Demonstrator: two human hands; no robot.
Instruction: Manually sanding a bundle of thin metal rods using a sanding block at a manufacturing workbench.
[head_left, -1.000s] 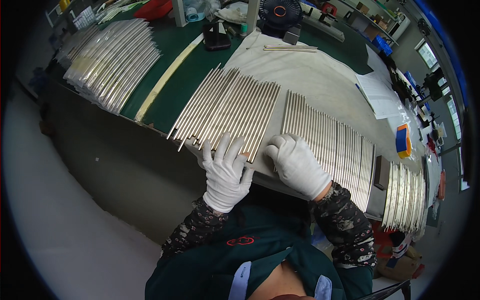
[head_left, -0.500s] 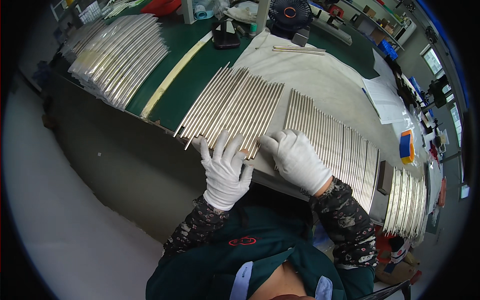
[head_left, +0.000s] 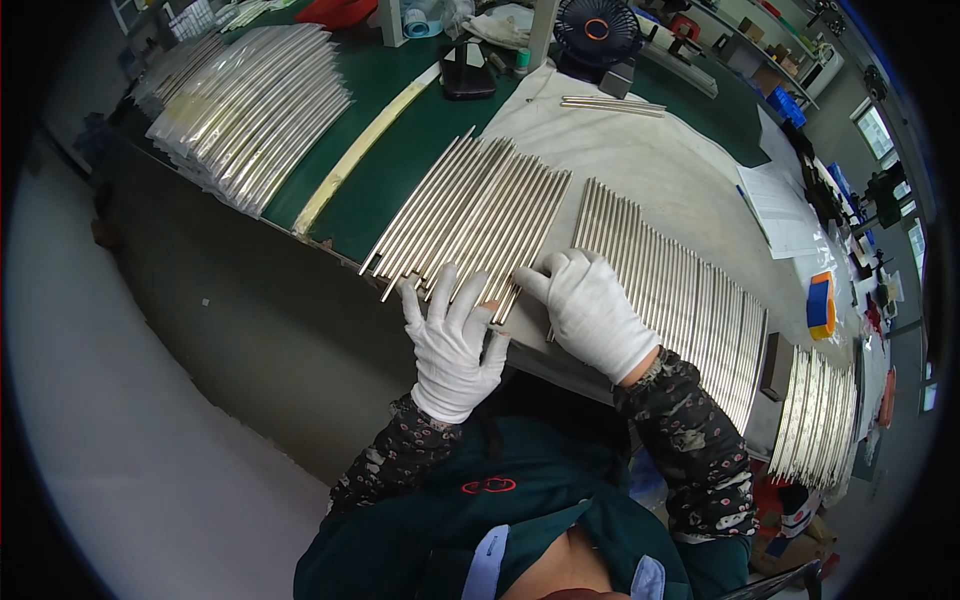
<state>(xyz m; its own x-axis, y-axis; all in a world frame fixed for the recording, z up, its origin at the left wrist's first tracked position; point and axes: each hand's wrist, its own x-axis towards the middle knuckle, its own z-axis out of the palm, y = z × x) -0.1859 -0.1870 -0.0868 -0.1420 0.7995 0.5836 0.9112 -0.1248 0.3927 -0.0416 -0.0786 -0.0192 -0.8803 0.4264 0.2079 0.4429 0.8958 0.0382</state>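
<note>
A row of thin silvery metal rods [head_left: 478, 205] lies side by side on the table in front of me. My left hand [head_left: 452, 350], in a white glove with a bare fingertip showing, has its fingers spread and resting at the near ends of these rods. My right hand [head_left: 592, 312], also gloved, is closed, with thumb and forefinger against the rightmost rod of that row. Its other fingers are curled under, so what they hold, if anything, is hidden. A second row of rods [head_left: 690, 290] extends to the right, partly beneath my right hand and forearm.
Plastic-wrapped rods [head_left: 245, 115] are stacked at the left, beside a pale yellow strip [head_left: 365, 150]. A dark block [head_left: 776, 367] separates the second row from more rods [head_left: 815, 420]. Behind are a few loose rods [head_left: 612, 105], a fan [head_left: 597, 30] and a tape roll [head_left: 821, 306].
The whole view has shifted slightly. My right hand has edged a little left toward the first row; my left hand stays at the rods' near ends.
</note>
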